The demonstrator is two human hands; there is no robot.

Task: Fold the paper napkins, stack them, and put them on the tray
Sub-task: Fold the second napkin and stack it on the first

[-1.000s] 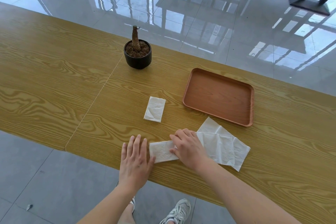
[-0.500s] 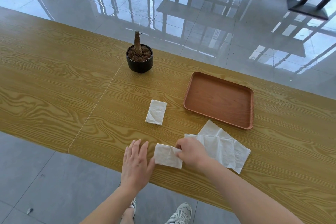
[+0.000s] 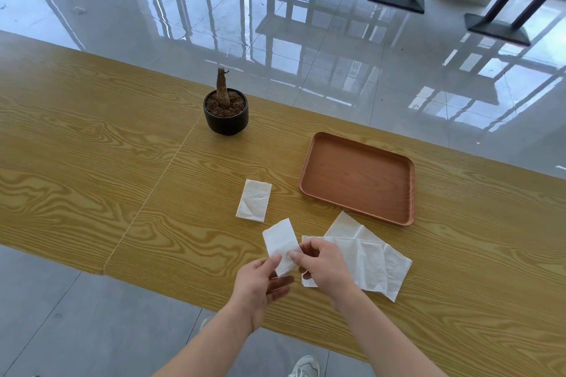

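Above the bench edge, our left hand (image 3: 260, 281) and right hand (image 3: 321, 266) pinch a folded napkin (image 3: 280, 243); the first folded napkin (image 3: 254, 200) lies just beyond, long axis away.

Bright, even daylight fills the scene. The glossy floor (image 3: 337, 70) beyond the table (image 3: 92, 147) mirrors window frames, with hard white glare strongest at the far right. The table shows only a mild sheen. Shadows are soft and short, with a faint one beneath the left hand (image 3: 260, 281) and right hand (image 3: 324, 263). The folded napkin (image 3: 280, 242) they pinch is nearly blown out, its creases faint. Straight edges bow toward the borders. Focus is sharp throughout.
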